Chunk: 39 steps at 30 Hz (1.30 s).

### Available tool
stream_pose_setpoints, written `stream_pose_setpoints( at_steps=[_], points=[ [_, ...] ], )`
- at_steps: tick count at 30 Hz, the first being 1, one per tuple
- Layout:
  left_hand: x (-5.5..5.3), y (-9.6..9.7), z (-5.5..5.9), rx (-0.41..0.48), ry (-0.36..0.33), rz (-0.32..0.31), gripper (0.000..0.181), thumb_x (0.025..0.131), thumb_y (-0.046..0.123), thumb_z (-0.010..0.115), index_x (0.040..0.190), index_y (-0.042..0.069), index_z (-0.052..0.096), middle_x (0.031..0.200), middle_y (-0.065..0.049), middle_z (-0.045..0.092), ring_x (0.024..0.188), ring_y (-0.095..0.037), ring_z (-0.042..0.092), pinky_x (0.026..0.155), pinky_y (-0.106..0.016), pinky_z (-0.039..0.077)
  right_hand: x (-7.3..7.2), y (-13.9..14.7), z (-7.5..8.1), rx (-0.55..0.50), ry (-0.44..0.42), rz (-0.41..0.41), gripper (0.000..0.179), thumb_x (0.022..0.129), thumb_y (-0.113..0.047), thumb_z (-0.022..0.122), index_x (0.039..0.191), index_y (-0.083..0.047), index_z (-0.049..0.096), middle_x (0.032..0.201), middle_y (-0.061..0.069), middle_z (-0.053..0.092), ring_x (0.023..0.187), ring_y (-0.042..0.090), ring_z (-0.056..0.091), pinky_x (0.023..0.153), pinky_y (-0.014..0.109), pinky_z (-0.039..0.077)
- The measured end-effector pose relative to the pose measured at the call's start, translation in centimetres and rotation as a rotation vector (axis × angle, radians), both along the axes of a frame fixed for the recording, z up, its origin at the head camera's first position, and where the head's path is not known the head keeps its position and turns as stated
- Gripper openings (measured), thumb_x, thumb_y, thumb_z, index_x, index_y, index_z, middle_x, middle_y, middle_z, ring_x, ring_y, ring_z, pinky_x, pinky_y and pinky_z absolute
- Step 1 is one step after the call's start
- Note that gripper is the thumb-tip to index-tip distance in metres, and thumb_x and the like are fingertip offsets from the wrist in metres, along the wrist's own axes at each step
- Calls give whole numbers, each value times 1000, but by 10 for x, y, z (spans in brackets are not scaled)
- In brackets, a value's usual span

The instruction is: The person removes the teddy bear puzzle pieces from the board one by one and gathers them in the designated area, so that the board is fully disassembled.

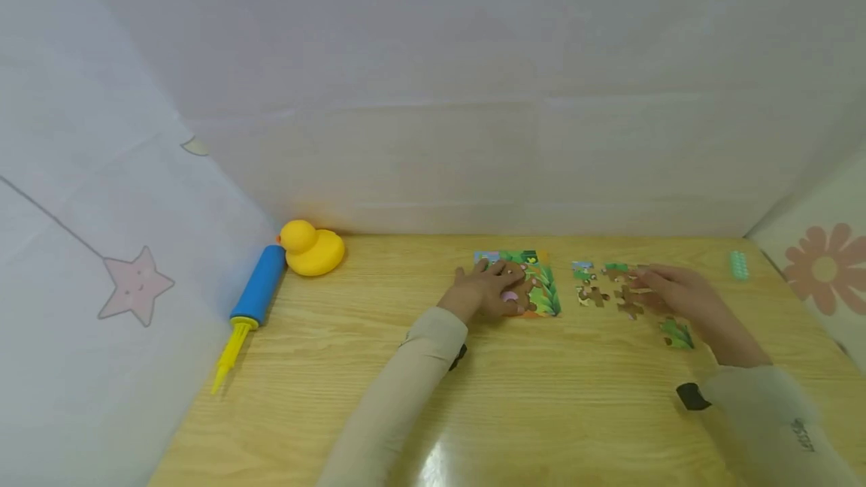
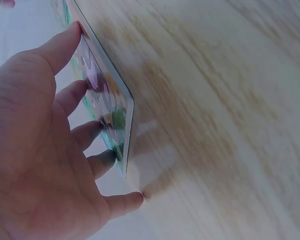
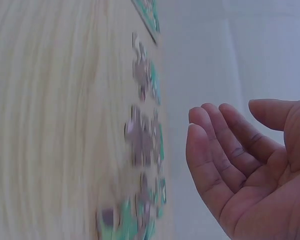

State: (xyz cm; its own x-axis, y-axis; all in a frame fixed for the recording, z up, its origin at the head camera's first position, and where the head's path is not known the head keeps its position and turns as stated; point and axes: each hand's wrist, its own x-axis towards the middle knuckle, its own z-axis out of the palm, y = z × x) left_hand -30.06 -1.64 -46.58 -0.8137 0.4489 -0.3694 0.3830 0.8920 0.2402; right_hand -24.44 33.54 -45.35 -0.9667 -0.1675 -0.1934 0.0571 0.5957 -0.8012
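Note:
A square jigsaw puzzle board (image 1: 546, 288) with a colourful picture lies on the table. My left hand (image 1: 480, 290) rests on it, fingers spread. In the left wrist view, several fingertips (image 2: 96, 131) touch the board's face while the lowest one reaches the wood beside its edge. My right hand (image 1: 683, 297) hovers over the loose pieces to the right of the board. Seen from the right wrist, its fingers are loosely bent and hold nothing. Near its fingertips lies a brown jigsaw piece (image 1: 630, 304); a green jigsaw piece (image 1: 676, 334) sits below the palm.
More loose pieces (image 1: 594, 296) lie between the board and my right hand. A yellow toy duck (image 1: 316, 252) and a blue hand pump (image 1: 260, 288) with a yellow nozzle are at the left. A small pale green bumpy object (image 1: 739, 265) lies far right. A cloth wall (image 1: 433, 171) rises behind the table.

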Motion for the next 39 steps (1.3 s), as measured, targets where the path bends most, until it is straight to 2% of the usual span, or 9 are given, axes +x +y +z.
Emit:
stream_pose_setpoints(
  at_steps=[2, 5, 12, 17, 19, 21, 24, 28, 39],
  points=[
    [0, 0, 0, 9, 3, -2, 77, 96, 65, 55, 161, 45, 19, 173, 6, 8, 160, -31, 6, 123, -69, 10, -5, -12, 1, -22, -3, 16, 70, 107, -52, 39, 154, 0, 40, 147, 28, 53, 125, 39, 63, 98, 49, 56],
    [1, -1, 0, 22, 9, -6, 77, 96, 62, 56, 161, 45, 19, 173, 3, 9, 160, -33, 7, 123, -68, 12, -13, -29, -1, -58, -2, 33, 67, 107, -50, 41, 152, 0, 43, 145, 29, 54, 125, 44, 62, 95, 47, 58],
    [3, -12, 0, 49, 18, -4, 75, 97, 63, 53, 162, 41, 20, 173, -4, 12, 159, -36, 7, 123, -68, 10, -21, -59, -8, -136, -58, 43, 59, 108, -40, 47, 146, 6, 47, 138, 29, 59, 117, 36, 67, 93, 38, 60],
    [1, -22, -3, 28, 29, 37, 72, 96, 65, 54, 159, 45, 24, 172, 0, 13, 160, -31, 6, 126, -64, 10, -24, -76, -9, -129, -85, 66, 59, 108, -41, 48, 144, 6, 50, 139, 29, 59, 119, 36, 66, 93, 38, 60],
    [-4, -26, -11, 18, 33, 43, 72, 95, 66, 55, 158, 48, 24, 172, 4, 12, 160, -29, 5, 126, -64, 10, -27, -83, -9, -127, -96, 91, 57, 108, -38, 47, 145, 5, 50, 139, 29, 58, 120, 37, 66, 95, 41, 59],
    [-6, -29, -11, 9, 21, 43, 72, 95, 68, 53, 158, 50, 23, 173, 5, 10, 161, -28, 4, 126, -64, 9, -31, -91, -10, -120, -103, 117, 54, 109, -35, 46, 145, 6, 50, 139, 30, 58, 121, 38, 65, 96, 42, 59],
    [-7, -33, -9, -8, 7, 29, 70, 95, 69, 51, 157, 52, 22, 173, 7, 8, 161, -28, 1, 125, -65, 7, -38, -103, -11, -118, -117, 141, 50, 110, -28, 45, 144, 8, 50, 137, 31, 59, 122, 40, 64, 96, 42, 59],
    [-3, -36, 2, -10, -22, 8, 67, 99, 62, 50, 158, 50, 21, 173, 5, 7, 160, -30, 0, 125, -65, 4, -45, -119, -12, -100, -124, 176, 48, 110, -25, 44, 142, 10, 51, 138, 31, 58, 123, 42, 62, 96, 40, 59],
    [-4, -36, 1, 29, -85, 27, 66, 101, 56, 51, 159, 49, 20, 173, 4, 4, 160, -31, 1, 126, -65, 3, -51, -147, -15, -47, -138, 202, 44, 109, -22, 44, 138, 9, 56, 138, 28, 60, 108, 32, 70, 89, 39, 61]
  ],
)
